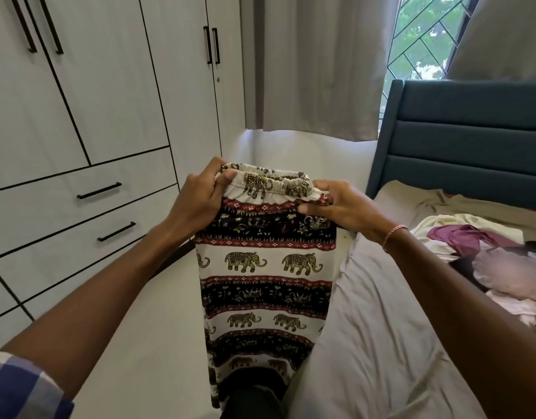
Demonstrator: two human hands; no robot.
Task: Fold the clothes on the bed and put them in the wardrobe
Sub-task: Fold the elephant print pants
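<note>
Left hand (197,201) and right hand (342,207) are both curled around the elastic waistband (269,184) of the elephant-print trousers (265,267), one at each end, with thumbs laid on the near face and fingers hooked over the top edge. The trousers are held up in the air between the wardrobe (109,101) and the bed (381,328) and hang straight down over the pale floor (158,328). Their lowest part is covered by something dark at the bottom edge. A thin pink bracelet (395,234) is worn on the right wrist, and a blue checked sleeve (22,388) is seen on the left arm. On the left, the wardrobe's tall doors and its drawers (88,189) with black bar handles are all shut, so what is kept inside cannot be told. On the bed, to the right, a loose pile of clothes (487,261) is heaped unfolded, with purple, cream, pink and dark pieces mixed. A teal padded headboard (472,140) is set beneath the curtained window (426,37).
</note>
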